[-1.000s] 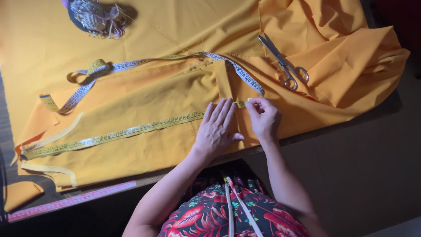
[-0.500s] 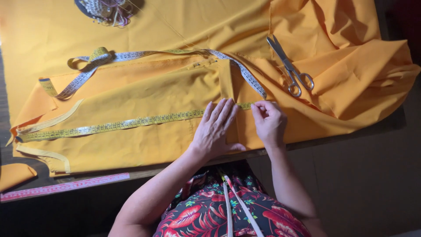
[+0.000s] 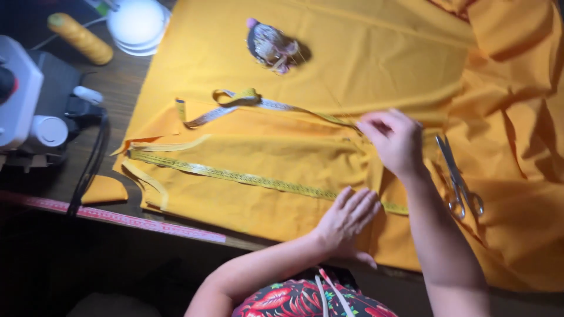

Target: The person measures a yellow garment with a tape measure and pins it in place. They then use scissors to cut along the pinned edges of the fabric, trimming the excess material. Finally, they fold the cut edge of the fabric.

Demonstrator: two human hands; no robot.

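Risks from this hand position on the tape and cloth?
The right hand is on the loose run of the yellow measuring tape, so the stretch laid along the orange fabric may shift; only the left hand pins it. The metal scissors lie beside the right forearm and could be knocked.

One camera, worn on the person's head, is looking steeply down and forward over the table [image 3: 126, 82] from close above. It is taking in the yellow cloth [image 3: 352, 53] across most of the frame, the sewing machine [image 3: 26, 100] at the left edge, and the person's forearms entering from the bottom.
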